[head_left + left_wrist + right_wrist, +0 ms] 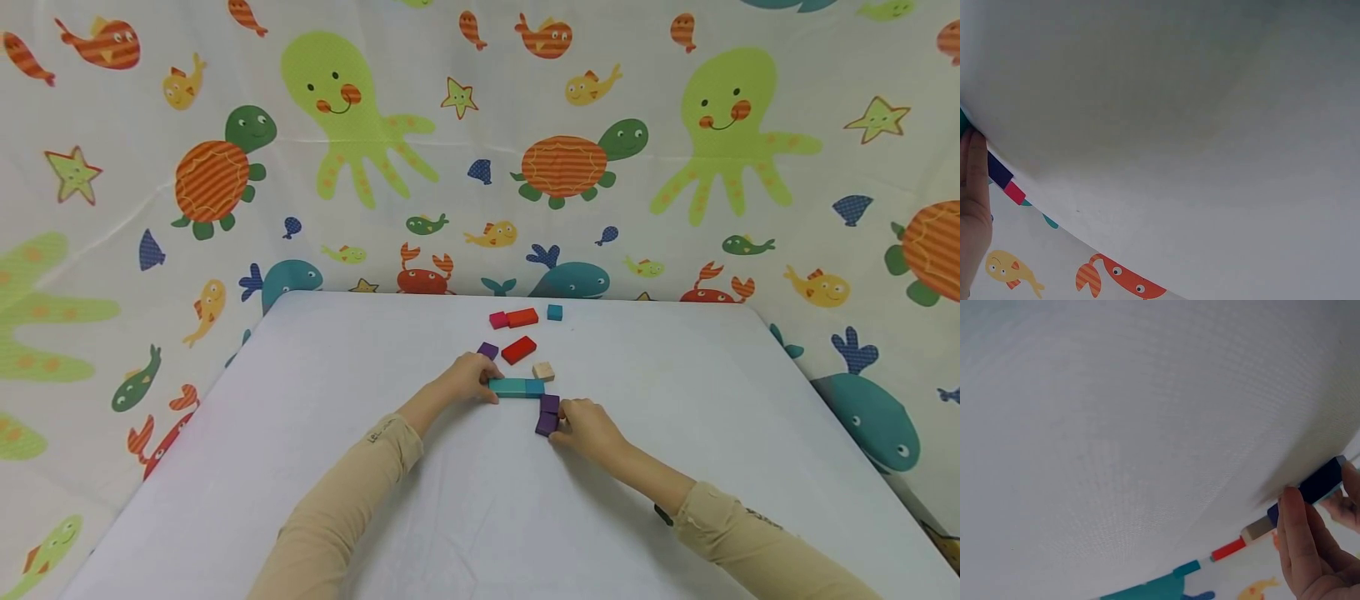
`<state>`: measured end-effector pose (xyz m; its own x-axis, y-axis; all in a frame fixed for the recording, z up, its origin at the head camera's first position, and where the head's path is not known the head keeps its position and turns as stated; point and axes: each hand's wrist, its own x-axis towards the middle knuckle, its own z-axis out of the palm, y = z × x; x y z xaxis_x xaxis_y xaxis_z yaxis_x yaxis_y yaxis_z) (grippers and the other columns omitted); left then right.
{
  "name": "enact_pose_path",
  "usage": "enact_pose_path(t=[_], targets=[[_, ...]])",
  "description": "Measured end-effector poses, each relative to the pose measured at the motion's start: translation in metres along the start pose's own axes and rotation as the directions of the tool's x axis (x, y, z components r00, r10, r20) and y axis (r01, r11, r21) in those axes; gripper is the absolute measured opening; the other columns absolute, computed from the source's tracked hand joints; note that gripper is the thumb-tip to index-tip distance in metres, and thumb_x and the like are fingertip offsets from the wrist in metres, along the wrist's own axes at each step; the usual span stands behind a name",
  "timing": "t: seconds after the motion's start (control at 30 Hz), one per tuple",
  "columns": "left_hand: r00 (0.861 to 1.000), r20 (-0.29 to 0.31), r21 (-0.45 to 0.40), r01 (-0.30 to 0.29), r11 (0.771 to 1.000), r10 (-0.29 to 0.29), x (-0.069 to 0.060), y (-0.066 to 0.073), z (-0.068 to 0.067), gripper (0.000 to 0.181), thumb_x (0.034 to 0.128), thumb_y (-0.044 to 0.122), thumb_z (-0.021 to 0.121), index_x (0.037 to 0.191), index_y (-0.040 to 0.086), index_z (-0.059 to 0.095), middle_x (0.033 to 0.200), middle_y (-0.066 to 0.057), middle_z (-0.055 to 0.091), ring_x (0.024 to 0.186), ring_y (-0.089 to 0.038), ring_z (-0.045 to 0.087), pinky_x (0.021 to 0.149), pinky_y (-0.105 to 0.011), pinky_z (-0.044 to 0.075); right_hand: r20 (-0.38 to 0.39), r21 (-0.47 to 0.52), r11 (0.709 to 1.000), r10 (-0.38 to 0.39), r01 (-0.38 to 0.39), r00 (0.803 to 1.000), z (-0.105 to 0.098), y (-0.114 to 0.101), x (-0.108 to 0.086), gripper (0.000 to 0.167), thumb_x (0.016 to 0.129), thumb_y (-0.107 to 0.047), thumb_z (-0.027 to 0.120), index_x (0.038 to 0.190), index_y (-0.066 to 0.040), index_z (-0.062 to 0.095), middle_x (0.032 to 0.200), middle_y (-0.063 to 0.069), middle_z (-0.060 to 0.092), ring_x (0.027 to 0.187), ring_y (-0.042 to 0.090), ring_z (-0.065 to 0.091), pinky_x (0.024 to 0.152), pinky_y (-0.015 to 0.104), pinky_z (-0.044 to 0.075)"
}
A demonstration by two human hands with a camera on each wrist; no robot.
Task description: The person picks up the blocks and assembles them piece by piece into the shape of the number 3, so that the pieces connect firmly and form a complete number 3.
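A teal block (507,387) lies lengthwise with a blue block (534,388) against its right end. My left hand (467,377) pinches the teal block's left end between thumb and fingers. Just below the blue block, two dark purple blocks form a slightly crooked column, an upper purple block (550,404) and a lower purple block (547,425). My right hand (591,429) holds the lower one from the right, with thumb and fingers on either side of the dark block (1321,481) in the right wrist view. Only part of the left hand (974,206) shows in the left wrist view.
Beyond the hands lie another purple block (488,350), a red block (519,350) and a plain wooden block (543,372). Farther back are a pink block (498,320), a second red block (522,317) and a teal cube (555,312). A patterned curtain borders the white table (360,358).
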<state>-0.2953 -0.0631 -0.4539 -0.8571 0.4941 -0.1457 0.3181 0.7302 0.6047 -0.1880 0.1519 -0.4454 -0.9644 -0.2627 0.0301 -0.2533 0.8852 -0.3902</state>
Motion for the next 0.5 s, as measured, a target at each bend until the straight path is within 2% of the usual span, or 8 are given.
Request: enact_pose_path(t=[0.5], targets=[[1.000, 0.004, -0.005, -0.008, 1.000, 0.008, -0.0008, 0.0007, 0.0000, 0.042, 0.0754, 0.017, 0.079, 0.114, 0.005, 0.068, 0.098, -0.006, 0.068, 0.081, -0.016, 0.055, 0.078, -0.024, 0.051, -0.012, -0.023, 1.000, -0.022, 0.021, 1.000, 0.0014, 0.0017, 0.0002, 0.025, 0.071, -0.012, 0.081, 0.083, 0.001, 0.064, 0.073, 0.006, 0.063, 0.065, 0.012, 0.050, 0.060, 0.025, 0.046]])
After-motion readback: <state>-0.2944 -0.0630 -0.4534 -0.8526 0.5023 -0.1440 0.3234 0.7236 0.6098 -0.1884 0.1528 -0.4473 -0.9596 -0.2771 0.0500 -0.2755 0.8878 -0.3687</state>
